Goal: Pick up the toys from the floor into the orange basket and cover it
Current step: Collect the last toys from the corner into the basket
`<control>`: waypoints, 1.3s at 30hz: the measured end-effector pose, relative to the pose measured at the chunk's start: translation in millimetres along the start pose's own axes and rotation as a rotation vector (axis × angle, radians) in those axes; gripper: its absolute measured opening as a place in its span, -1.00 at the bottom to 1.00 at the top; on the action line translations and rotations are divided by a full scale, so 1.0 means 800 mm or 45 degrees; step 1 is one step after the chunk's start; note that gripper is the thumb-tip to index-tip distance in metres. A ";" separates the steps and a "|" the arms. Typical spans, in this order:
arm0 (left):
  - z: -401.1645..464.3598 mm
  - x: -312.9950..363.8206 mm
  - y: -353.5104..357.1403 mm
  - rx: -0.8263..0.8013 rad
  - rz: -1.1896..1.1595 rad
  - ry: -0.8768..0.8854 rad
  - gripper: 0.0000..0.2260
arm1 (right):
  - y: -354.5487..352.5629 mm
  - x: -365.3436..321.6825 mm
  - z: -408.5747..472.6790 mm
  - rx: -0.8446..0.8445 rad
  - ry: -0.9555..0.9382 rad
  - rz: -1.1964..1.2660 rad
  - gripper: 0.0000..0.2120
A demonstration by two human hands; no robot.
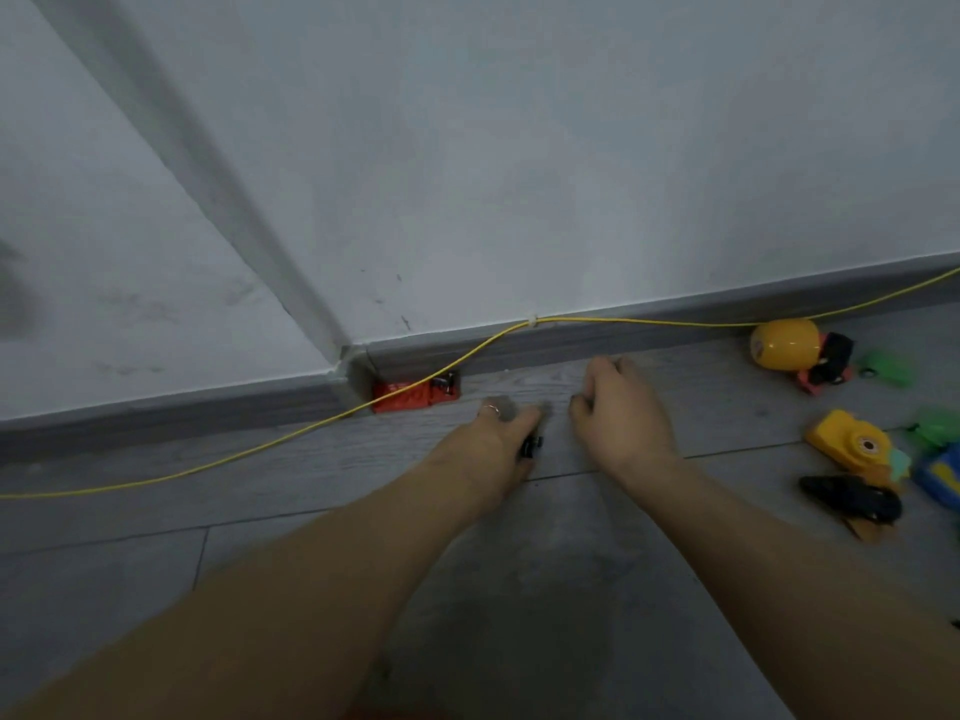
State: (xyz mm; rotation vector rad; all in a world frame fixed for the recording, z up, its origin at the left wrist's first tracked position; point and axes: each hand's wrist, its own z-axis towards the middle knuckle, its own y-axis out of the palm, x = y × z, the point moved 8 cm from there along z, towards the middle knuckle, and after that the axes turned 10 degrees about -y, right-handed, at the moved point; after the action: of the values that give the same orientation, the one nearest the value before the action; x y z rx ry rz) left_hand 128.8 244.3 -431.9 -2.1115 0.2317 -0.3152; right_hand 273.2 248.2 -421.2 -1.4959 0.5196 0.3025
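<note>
Both my arms reach forward over the grey floor toward the wall. My left hand (501, 433) grips a small black toy (531, 447) that pokes out under the palm. My right hand (621, 407) hovers just right of it with its fingers curled downward; whether it holds anything is hidden. A red toy (410, 396) lies in the wall corner, ahead and left of my left hand. At the right lie a yellow round toy (784, 344), a black and pink toy (831, 363), a yellow camera toy (852, 442) and a black toy (852, 498). The orange basket is out of view.
A yellow cable (249, 452) runs along the grey skirting board (649, 330) and across the floor to the left, passing over the red toy. Green toys (889, 367) and a blue toy (940, 476) sit at the right edge. White walls meet in the corner ahead.
</note>
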 end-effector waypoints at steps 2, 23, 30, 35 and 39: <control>0.000 -0.001 0.001 0.013 0.004 0.038 -0.49 | 0.002 -0.004 0.005 0.027 0.046 0.109 -0.89; -0.019 -0.183 -0.018 0.149 -0.221 -0.287 -0.70 | 0.092 -0.145 0.019 -0.359 -0.427 0.185 -0.43; -0.016 -0.199 -0.004 0.105 -0.288 -0.354 -0.73 | 0.103 -0.167 0.027 -0.333 -0.455 0.077 -0.59; -0.016 -0.204 -0.002 0.027 -0.294 -0.361 -0.75 | 0.116 -0.181 0.025 -0.425 -0.474 -0.088 -0.47; -0.020 -0.204 -0.003 0.000 -0.292 -0.357 -0.72 | 0.118 -0.191 0.030 -0.435 -0.386 -0.219 -0.48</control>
State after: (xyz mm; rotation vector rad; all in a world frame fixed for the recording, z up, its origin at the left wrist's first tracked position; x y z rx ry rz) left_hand -30.7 279.7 -443.4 -2.1563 -0.1759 -0.1486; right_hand 98.8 297.5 -426.3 -1.7730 0.0966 0.4914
